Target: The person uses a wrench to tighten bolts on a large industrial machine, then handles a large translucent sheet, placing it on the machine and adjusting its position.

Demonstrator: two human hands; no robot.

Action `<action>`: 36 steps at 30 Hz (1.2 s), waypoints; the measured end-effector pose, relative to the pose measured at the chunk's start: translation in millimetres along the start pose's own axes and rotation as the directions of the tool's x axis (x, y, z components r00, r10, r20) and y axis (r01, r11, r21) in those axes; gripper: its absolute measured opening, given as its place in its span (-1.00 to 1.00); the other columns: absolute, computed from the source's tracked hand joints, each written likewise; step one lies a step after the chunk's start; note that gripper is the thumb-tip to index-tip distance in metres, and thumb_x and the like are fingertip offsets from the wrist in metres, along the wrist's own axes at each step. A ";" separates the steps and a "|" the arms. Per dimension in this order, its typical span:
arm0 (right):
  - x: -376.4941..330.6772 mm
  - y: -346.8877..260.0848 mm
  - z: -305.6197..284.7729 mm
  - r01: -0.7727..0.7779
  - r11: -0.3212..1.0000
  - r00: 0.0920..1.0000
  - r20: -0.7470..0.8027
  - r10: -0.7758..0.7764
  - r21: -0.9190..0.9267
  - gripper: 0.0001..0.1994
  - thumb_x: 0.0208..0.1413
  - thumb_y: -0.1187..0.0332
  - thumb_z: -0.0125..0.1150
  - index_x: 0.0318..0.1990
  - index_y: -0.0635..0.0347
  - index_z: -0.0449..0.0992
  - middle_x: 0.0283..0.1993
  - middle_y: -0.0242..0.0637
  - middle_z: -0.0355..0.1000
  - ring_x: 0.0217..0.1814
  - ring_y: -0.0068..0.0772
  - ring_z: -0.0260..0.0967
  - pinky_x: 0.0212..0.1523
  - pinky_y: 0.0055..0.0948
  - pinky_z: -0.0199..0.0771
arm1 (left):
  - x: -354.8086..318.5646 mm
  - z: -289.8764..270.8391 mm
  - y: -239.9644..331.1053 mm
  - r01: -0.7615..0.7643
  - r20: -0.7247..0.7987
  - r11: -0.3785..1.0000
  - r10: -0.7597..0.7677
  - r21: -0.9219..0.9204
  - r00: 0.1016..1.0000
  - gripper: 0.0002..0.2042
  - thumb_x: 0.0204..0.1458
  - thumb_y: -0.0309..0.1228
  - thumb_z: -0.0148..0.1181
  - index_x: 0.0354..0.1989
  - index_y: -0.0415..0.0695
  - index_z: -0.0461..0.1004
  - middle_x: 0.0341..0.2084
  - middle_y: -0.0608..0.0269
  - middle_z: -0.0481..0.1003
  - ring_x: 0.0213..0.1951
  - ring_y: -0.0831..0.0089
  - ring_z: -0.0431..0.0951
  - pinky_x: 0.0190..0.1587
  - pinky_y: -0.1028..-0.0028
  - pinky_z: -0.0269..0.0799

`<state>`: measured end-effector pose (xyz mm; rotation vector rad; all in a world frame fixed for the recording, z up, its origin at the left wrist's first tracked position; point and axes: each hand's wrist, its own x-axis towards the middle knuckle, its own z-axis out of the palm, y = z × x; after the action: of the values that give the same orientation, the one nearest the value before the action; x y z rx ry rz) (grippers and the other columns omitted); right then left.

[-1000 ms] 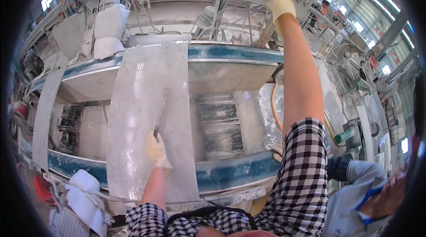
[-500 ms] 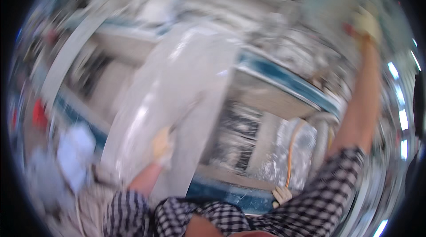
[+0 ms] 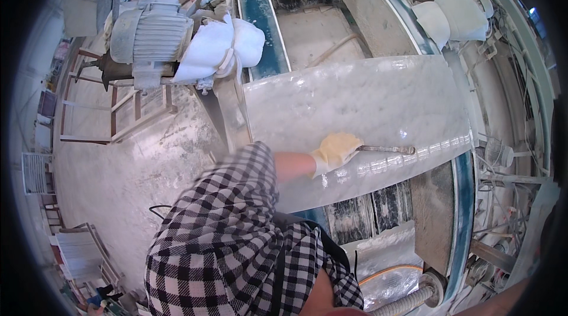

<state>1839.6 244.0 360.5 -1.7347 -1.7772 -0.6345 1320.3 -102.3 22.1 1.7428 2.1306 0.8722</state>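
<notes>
Yellow-gloved left hand (image 3: 336,150), grip closed around metal tool (image 3: 387,150) on marble slab (image 3: 367,109).

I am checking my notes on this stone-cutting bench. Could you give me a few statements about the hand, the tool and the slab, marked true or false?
1. The gloved hand holds a slim metal tool. True.
2. The tool's tip rests on the pale marble slab. True.
3. The hand is bare. False: it wears a yellowish glove.
4. The sleeve is plain blue. False: it is black-and-white checked.
5. A grey electric motor sits beyond the slab, with white cloth beside it. True.
</notes>
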 end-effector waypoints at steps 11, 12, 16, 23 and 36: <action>-13.2 -3.8 10.5 -0.004 1.000 0.999 0.040 0.003 0.022 -0.58 0.28 0.36 0.05 0.26 0.29 0.39 0.32 -0.04 0.37 0.32 -0.08 0.34 0.32 -0.17 0.34 | 1.1 4.3 -3.6 -0.002 0.025 1.000 0.002 -0.006 1.000 -0.85 0.18 -0.31 0.13 -0.14 -0.03 0.51 -0.32 0.13 0.56 -0.22 0.05 0.59 -0.21 0.06 0.52; -14.6 -3.2 11.3 -0.004 1.000 0.999 0.046 0.003 0.021 -0.57 0.28 0.36 0.05 0.27 0.29 0.39 0.33 -0.05 0.37 0.33 -0.09 0.34 0.32 -0.18 0.33 | 0.6 4.4 -3.1 0.003 0.022 1.000 -0.002 -0.011 1.000 -0.85 0.18 -0.31 0.13 -0.14 -0.03 0.51 -0.32 0.14 0.56 -0.22 0.05 0.59 -0.20 0.07 0.52; -15.4 -2.6 14.3 -0.001 1.000 0.998 0.057 -0.001 0.027 -0.57 0.29 0.36 0.06 0.28 0.29 0.38 0.34 -0.06 0.36 0.33 -0.11 0.33 0.33 -0.18 0.33 | 1.1 5.2 -2.4 0.020 0.024 1.000 -0.020 -0.018 1.000 -0.85 0.17 -0.31 0.14 -0.14 -0.02 0.51 -0.30 0.14 0.56 -0.21 0.05 0.59 -0.19 0.07 0.51; -24.7 1.0 22.5 0.019 0.999 0.998 0.065 -0.021 0.034 -0.56 0.32 0.36 0.06 0.31 0.30 0.36 0.35 -0.09 0.35 0.35 -0.15 0.33 0.35 -0.19 0.31 | -0.1 8.1 -5.2 0.009 0.015 1.000 -0.009 -0.017 1.000 -0.83 0.18 -0.30 0.13 -0.12 -0.03 0.51 -0.30 0.13 0.55 -0.19 0.05 0.57 -0.18 0.07 0.49; -340.9 -189.2 16.1 0.020 0.785 0.680 0.567 -0.465 0.620 -0.54 0.36 0.35 0.07 0.36 0.31 0.33 0.39 -0.15 0.34 0.37 -0.21 0.32 0.38 -0.22 0.29 | 6.2 5.5 -2.4 0.079 0.106 0.993 -0.070 -0.083 0.992 -0.83 0.15 -0.35 0.09 -0.16 -0.02 0.56 -0.21 0.09 0.60 -0.11 -0.01 0.60 -0.11 0.01 0.49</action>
<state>1648.3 -1.5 125.0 -1.3557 -2.4155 0.5579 1319.8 -95.1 17.4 1.6187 2.0460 0.8246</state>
